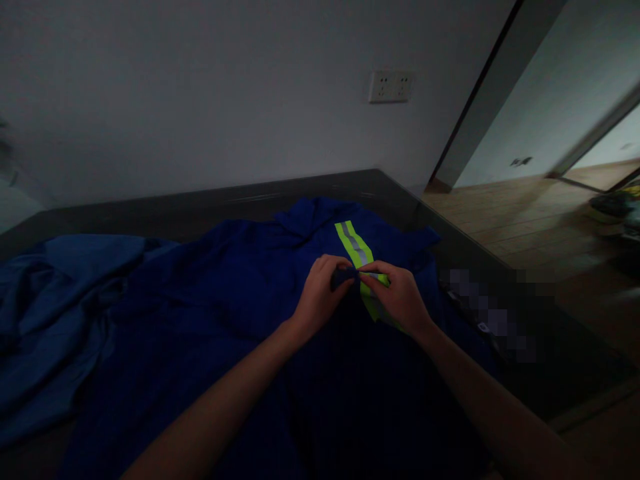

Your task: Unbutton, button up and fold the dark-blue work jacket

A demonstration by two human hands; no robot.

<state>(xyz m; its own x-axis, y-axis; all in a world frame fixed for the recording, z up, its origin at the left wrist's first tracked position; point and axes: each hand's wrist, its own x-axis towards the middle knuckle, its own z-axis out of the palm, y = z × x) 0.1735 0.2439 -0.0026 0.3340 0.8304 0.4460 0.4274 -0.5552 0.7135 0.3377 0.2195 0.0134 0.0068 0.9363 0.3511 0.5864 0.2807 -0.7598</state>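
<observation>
Garment (210, 287) of deep blue, laid out loose and wrinkled on a dark table (210, 205), filling the middle of the view and running out of it at the near side. Right of its middle, a band (354, 241) of bright yellow-green with a silver strip along its centre, slanting from the far side toward the near right, partly covered by fingers. Over that band, two hands close together, tips almost meeting. Left hand (323, 283): thumb and forefinger curved, tips brought together on a dark blue fold, with some cloth showing inside the curve. Right hand (395, 290): thumb and forefinger pinched on the same fold from the other side, a sliver of yellow-green visible between them. Exact detail under the fingertips too small and dark to tell. Bare forearms reaching in over the garment. To the left, against the garment, a crumpled cloth (65, 300) of paler blue. On the table to the right, a pixelated item (490, 313), impossible to identify. Beyond the table, a grey wall (225, 100) bearing a white socket panel (391, 87). Farther right, pale brown floor (505, 213) and, near the edge of view, a dark heap (617, 207).
</observation>
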